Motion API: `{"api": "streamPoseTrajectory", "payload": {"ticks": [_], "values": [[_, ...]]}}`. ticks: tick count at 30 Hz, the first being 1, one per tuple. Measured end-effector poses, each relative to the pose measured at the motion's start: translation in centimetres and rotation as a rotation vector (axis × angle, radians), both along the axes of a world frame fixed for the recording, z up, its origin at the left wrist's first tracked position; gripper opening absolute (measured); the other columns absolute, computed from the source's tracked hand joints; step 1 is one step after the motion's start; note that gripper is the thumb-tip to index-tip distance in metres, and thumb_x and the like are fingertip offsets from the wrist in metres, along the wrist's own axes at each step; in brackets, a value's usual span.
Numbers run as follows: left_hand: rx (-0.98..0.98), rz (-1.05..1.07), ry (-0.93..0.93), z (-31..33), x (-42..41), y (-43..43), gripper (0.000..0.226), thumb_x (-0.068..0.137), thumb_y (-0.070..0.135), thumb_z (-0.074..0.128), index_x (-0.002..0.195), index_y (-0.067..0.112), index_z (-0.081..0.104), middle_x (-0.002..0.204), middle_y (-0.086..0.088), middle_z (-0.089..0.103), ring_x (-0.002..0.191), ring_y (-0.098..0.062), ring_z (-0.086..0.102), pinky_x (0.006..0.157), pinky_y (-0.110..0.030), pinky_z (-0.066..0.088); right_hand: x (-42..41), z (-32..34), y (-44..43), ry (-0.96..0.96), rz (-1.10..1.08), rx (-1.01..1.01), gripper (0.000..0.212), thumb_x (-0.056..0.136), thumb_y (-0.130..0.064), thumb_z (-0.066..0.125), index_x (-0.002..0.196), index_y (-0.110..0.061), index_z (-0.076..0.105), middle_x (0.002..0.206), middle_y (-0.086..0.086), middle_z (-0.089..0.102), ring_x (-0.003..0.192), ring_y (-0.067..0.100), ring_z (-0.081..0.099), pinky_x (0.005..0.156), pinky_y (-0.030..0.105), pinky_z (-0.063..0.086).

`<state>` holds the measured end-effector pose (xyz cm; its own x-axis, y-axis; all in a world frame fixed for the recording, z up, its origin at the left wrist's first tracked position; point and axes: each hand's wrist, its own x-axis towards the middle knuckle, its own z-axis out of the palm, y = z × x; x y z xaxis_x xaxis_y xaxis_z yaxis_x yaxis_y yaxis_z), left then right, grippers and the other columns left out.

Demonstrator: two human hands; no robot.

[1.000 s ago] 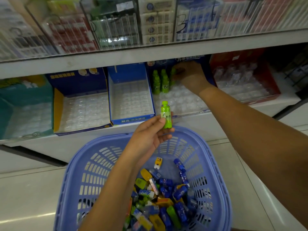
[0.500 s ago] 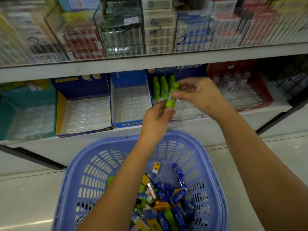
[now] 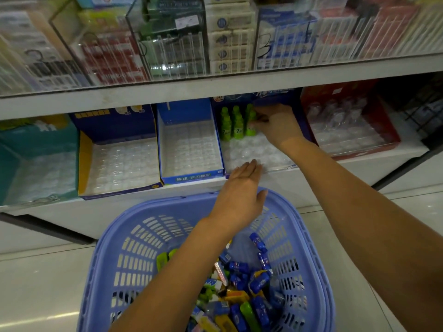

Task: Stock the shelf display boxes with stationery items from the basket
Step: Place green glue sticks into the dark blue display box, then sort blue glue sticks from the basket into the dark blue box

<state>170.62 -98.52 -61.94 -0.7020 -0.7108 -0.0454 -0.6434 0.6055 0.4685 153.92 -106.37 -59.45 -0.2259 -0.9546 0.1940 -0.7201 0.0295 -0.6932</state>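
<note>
A blue plastic basket [image 3: 112, 257] sits on the floor below the shelf, holding several small blue, green and yellow stationery items [image 3: 242, 286]. On the lower shelf stands a dark blue display box [image 3: 275, 97] with a clear plastic insert. Green bottle-shaped items [image 3: 231, 124] stand in a row at its back. My right hand [image 3: 278, 125] is inside that box and pinches a green bottle-shaped item [image 3: 250, 121] at the right end of the row. My left hand [image 3: 239, 195] hovers over the basket's far rim, fingers straight, holding nothing.
Left of the dark blue box stand a blue display box [image 3: 191, 174], a blue-and-yellow one [image 3: 82, 164] and a teal one [image 3: 36, 140]. A red box [image 3: 393, 130] with clear inserts stands to the right. The upper shelf [image 3: 215, 87] overhangs the boxes.
My left hand passed the green bottle-shaped item to my right hand and now is empty over the basket. My right hand carried it to the back row of the dark blue box.
</note>
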Motion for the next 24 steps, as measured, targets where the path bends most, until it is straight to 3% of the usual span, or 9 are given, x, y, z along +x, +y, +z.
{"api": "streamPoseTrajectory", "payload": {"ticks": [6, 9, 11, 14, 17, 19, 21, 23, 24], "values": [[-0.014, -0.011, -0.024, -0.1, 0.0, 0.0, 0.064, 0.099, 0.028, 0.045, 0.151, 0.009, 0.013, 0.16, -0.007, 0.009, 0.147, -0.02, 0.007, 0.119, -0.027, 0.002, 0.2, -0.7, 0.6, -0.019, -0.022, -0.023, 0.029, 0.082, -0.008, 0.069, 0.11, -0.004, 0.068, 0.108, 0.014, 0.07, 0.1, 0.025, 0.066, 0.091, 0.035, 0.052], [0.024, -0.011, 0.064, 0.3, 0.3, 0.5, 0.06, 0.1, 0.026, 0.045, 0.15, 0.009, 0.018, 0.159, -0.007, 0.014, 0.147, -0.019, 0.01, 0.118, -0.025, 0.004, 0.5, 0.5, 1.0, -0.028, -0.022, 0.064, 0.035, 0.081, -0.008, 0.07, 0.115, -0.001, 0.064, 0.111, 0.015, 0.068, 0.104, 0.026, 0.063, 0.091, 0.03, 0.048], [0.027, 0.041, 0.27, 0.0, 1.3, 1.7, 0.048, 0.1, 0.023, 0.046, 0.145, 0.011, 0.035, 0.153, -0.006, 0.032, 0.142, -0.019, 0.025, 0.114, -0.023, 0.018, 0.8, 1.4, 2.0, 0.053, -0.089, 0.1, 0.043, 0.08, -0.017, 0.073, 0.116, -0.001, 0.058, 0.102, 0.008, 0.065, 0.096, 0.018, 0.06, 0.08, 0.019, 0.044], [0.082, 0.111, 0.366, -2.7, 3.2, 3.7, 0.028, 0.098, 0.018, 0.049, 0.125, 0.013, 0.057, 0.13, -0.005, 0.057, 0.119, -0.02, 0.051, 0.096, -0.029, 0.044, 2.0, 2.4, 6.5, 0.026, -0.045, 0.137, 0.024, 0.073, -0.025, 0.079, 0.086, -0.012, 0.063, 0.074, -0.005, 0.059, 0.066, 0.008, 0.054, 0.057, 0.017, 0.038], [0.34, 0.075, 0.047, -7.1, 4.7, 4.5, 0.026, 0.097, 0.013, 0.047, 0.119, 0.007, 0.061, 0.122, -0.012, 0.062, 0.111, -0.027, 0.057, 0.094, -0.035, 0.045, 4.7, 0.8, 11.9, 0.004, 0.257, 0.479, 0.016, 0.072, -0.025, 0.08, 0.073, -0.023, 0.064, 0.07, -0.008, 0.064, 0.061, 0.003, 0.06, 0.061, 0.019, 0.047], [0.459, 0.08, -0.105, -10.1, 5.7, 4.8, 0.027, 0.097, 0.01, 0.046, 0.118, 0.004, 0.061, 0.121, -0.016, 0.062, 0.111, -0.03, 0.057, 0.097, -0.036, 0.043, 6.5, -2.1, 14.2, 0.146, 0.397, 0.801, 0.015, 0.076, -0.023, 0.077, 0.088, -0.019, 0.068, 0.087, -0.005, 0.068, 0.081, 0.01, 0.064, 0.074, 0.025, 0.05], [0.525, 0.101, -0.162, -12.7, 6.6, 5.6, 0.02, 0.096, 0.007, 0.045, 0.106, 0.004, 0.062, 0.102, -0.021, 0.062, 0.092, -0.03, 0.057, 0.093, -0.042, 0.045, 8.2, -5.6, 15.5, 0.223, 0.49, 1.082, 0.028, 0.082, -0.018, 0.072, 0.108, -0.01, 0.066, 0.112, 0.004, 0.066, 0.103, 0.024, 0.061, 0.086, 0.032, 0.05], [0.575, 0.101, -0.183, -14.8, 7.1, 6.4, 0.017, 0.096, 0.004, 0.045, 0.097, 0.005, 0.062, 0.085, -0.019, 0.059, 0.073, -0.026, 0.049, 0.086, -0.046, 0.046, 9.5, -8.9, 16.6, 0.353, 0.598, 1.257, 0.034, 0.089, -0.014, 0.063, 0.122, -0.004, 0.06, 0.127, 0.012, 0.058, 0.115, 0.033, 0.054, 0.086, 0.033, 0.046], [0.578, 0.098, -0.18, -15.6, 7.2, 6.7, 0.021, 0.096, 0.003, 0.044, 0.102, 0.001, 0.064, 0.092, -0.022, 0.063, 0.076, -0.028, 0.052, 0.082, -0.043, 0.046, 9.9, -10.3, 17.0, 0.461, 0.654, 1.294, 0.037, 0.091, -0.014, 0.061, 0.126, -0.002, 0.056, 0.131, 0.013, 0.055, 0.118, 0.033, 0.052, 0.088, 0.033, 0.045]]}}
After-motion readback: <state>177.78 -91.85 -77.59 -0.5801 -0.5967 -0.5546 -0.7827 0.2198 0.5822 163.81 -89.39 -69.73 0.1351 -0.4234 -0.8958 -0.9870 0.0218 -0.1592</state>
